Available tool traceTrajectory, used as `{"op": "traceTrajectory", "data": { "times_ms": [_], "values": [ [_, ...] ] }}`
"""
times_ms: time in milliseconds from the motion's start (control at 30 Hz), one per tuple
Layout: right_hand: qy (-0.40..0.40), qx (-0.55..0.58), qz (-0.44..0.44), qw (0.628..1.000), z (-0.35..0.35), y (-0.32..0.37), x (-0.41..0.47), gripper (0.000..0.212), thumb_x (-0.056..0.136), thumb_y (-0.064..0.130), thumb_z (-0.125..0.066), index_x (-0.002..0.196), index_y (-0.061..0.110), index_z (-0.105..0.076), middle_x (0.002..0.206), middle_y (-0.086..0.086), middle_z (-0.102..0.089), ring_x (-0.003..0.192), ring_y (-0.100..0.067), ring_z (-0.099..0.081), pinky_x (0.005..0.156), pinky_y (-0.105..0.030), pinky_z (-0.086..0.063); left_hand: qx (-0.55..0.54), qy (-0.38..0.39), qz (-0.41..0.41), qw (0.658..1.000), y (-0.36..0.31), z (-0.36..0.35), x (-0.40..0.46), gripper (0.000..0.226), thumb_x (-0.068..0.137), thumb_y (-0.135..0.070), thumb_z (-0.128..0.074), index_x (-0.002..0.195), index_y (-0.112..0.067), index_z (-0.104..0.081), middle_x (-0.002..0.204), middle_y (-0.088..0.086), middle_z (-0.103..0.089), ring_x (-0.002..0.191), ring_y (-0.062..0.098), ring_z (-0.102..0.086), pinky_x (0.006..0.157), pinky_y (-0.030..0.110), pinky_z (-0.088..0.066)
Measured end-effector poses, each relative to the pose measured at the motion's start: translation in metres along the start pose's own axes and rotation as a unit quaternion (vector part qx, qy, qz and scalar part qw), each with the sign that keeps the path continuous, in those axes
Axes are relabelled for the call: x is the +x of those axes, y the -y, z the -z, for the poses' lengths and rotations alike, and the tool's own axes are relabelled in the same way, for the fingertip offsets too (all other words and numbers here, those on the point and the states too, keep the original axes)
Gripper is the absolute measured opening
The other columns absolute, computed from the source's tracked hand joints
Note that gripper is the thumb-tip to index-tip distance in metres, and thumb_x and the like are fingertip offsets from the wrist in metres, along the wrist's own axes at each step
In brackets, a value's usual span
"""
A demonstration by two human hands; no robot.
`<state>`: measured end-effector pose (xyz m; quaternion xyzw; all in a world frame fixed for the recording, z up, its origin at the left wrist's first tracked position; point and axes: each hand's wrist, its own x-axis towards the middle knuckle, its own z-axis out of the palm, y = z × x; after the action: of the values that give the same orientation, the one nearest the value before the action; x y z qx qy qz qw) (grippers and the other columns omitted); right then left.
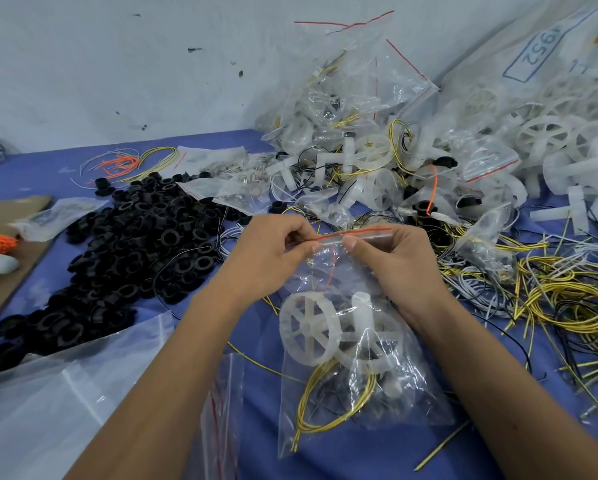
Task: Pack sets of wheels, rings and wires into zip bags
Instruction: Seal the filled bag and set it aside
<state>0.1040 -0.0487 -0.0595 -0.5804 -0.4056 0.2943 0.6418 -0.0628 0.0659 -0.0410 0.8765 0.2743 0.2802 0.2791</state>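
Both hands pinch the zip bag's (356, 362) red-lined top: left hand (273, 251), right hand (394, 261). Inside: white wheels (308, 327), yellow wires (328, 407). Black rings (124, 244) piled left; filled bags (353, 133) behind, w/ blue table (377, 455) bare nearest.
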Motion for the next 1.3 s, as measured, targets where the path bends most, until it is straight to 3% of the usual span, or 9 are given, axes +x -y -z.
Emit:
{"op": "traceTrajectory", "data": {
  "times_ms": [267, 400, 500, 600, 867, 933, 1067, 1200, 1300],
  "values": [
    [-0.014, -0.005, -0.003, 1.0, 0.002, -0.002, 0.001, 0.007, 0.09, 0.01, -0.076, 0.092, 0.003, -0.077, 0.081, -0.011, -0.078, 0.071, -0.02, -0.072, 0.067, -0.037, -0.057, -0.007, -0.01, 0.003, 1.0, 0.003, 0.001, 0.0, 0.019, 0.089, -0.014, -0.078, 0.079, -0.026, -0.068, 0.074, -0.008, -0.068, 0.072, 0.015, -0.063, 0.071, 0.026, -0.048],
    [-0.024, 0.009, -0.013, 1.0, 0.003, -0.003, 0.003, 0.008, 0.09, 0.01, -0.076, 0.093, 0.004, -0.077, 0.076, -0.006, -0.077, 0.063, -0.008, -0.069, 0.058, -0.023, -0.052, -0.014, -0.016, 0.006, 1.0, 0.004, 0.003, -0.001, 0.03, 0.09, -0.011, -0.076, 0.075, -0.034, -0.063, 0.069, -0.014, -0.063, 0.065, 0.002, -0.053, 0.066, 0.015, -0.04],
    [-0.027, 0.018, -0.007, 0.999, 0.003, -0.006, 0.004, 0.009, 0.09, 0.008, -0.075, 0.093, -0.001, -0.075, 0.061, 0.004, -0.071, 0.048, 0.001, -0.058, 0.047, -0.013, -0.043, -0.011, -0.024, 0.006, 1.0, 0.003, 0.002, -0.001, 0.034, 0.088, -0.009, -0.076, 0.073, -0.036, -0.061, 0.068, -0.015, -0.063, 0.066, 0.003, -0.054, 0.067, 0.02, -0.043],
    [-0.028, 0.026, -0.012, 0.999, 0.004, -0.005, 0.003, 0.009, 0.09, 0.008, -0.076, 0.093, 0.0, -0.076, 0.064, 0.0, -0.073, 0.049, -0.002, -0.06, 0.047, -0.015, -0.044, -0.039, -0.029, 0.022, 0.999, 0.005, 0.001, -0.001, 0.032, 0.088, -0.008, -0.077, 0.074, -0.034, -0.064, 0.069, -0.014, -0.067, 0.066, 0.0, -0.059, 0.069, 0.017, -0.046],
    [-0.053, 0.018, -0.031, 0.998, 0.005, -0.002, 0.004, 0.007, 0.087, 0.014, -0.079, 0.091, 0.009, -0.079, 0.081, -0.009, -0.078, 0.067, -0.013, -0.069, 0.057, -0.026, -0.054, -0.086, -0.047, 0.055, 0.994, 0.013, 0.005, -0.002, 0.022, 0.089, -0.004, -0.076, 0.078, -0.021, -0.07, 0.077, 0.003, -0.073, 0.075, 0.019, -0.07, 0.082, 0.041, -0.059],
    [-0.055, 0.017, -0.033, 0.998, 0.004, -0.002, 0.003, 0.006, 0.087, 0.014, -0.079, 0.091, 0.009, -0.079, 0.08, -0.009, -0.078, 0.067, -0.014, -0.069, 0.057, -0.026, -0.054, -0.088, -0.049, 0.059, 0.993, 0.012, 0.004, -0.001, 0.022, 0.088, -0.004, -0.077, 0.078, -0.022, -0.071, 0.076, 0.002, -0.073, 0.075, 0.02, -0.072, 0.08, 0.038, -0.06],
    [-0.061, 0.013, -0.027, 0.998, 0.007, -0.002, 0.004, 0.001, 0.087, 0.015, -0.079, 0.088, 0.014, -0.079, 0.08, -0.005, -0.078, 0.067, -0.011, -0.069, 0.057, -0.024, -0.054, -0.122, -0.052, 0.088, 0.987, 0.014, 0.006, -0.001, 0.013, 0.087, -0.007, -0.079, 0.081, -0.018, -0.075, 0.073, -0.006, -0.074, 0.068, 0.003, -0.067, 0.072, 0.022, -0.052],
    [-0.061, 0.013, -0.026, 0.998, 0.008, -0.003, 0.005, 0.005, 0.087, 0.015, -0.08, 0.083, 0.017, -0.079, 0.078, -0.004, -0.078, 0.066, -0.009, -0.07, 0.053, -0.019, -0.051, -0.12, -0.053, 0.091, 0.987, 0.017, 0.009, -0.003, 0.012, 0.087, -0.004, -0.078, 0.081, -0.014, -0.076, 0.077, 0.004, -0.076, 0.073, 0.013, -0.07, 0.078, 0.034, -0.056],
    [-0.06, 0.012, -0.022, 0.998, 0.007, -0.003, 0.005, 0.005, 0.087, 0.014, -0.079, 0.083, 0.017, -0.079, 0.078, -0.004, -0.078, 0.067, -0.011, -0.069, 0.057, -0.023, -0.053, -0.127, -0.056, 0.093, 0.986, 0.016, 0.01, -0.002, 0.019, 0.086, -0.003, -0.079, 0.077, -0.02, -0.075, 0.077, 0.006, -0.076, 0.071, 0.014, -0.069, 0.075, 0.032, -0.056]
  ]
}}
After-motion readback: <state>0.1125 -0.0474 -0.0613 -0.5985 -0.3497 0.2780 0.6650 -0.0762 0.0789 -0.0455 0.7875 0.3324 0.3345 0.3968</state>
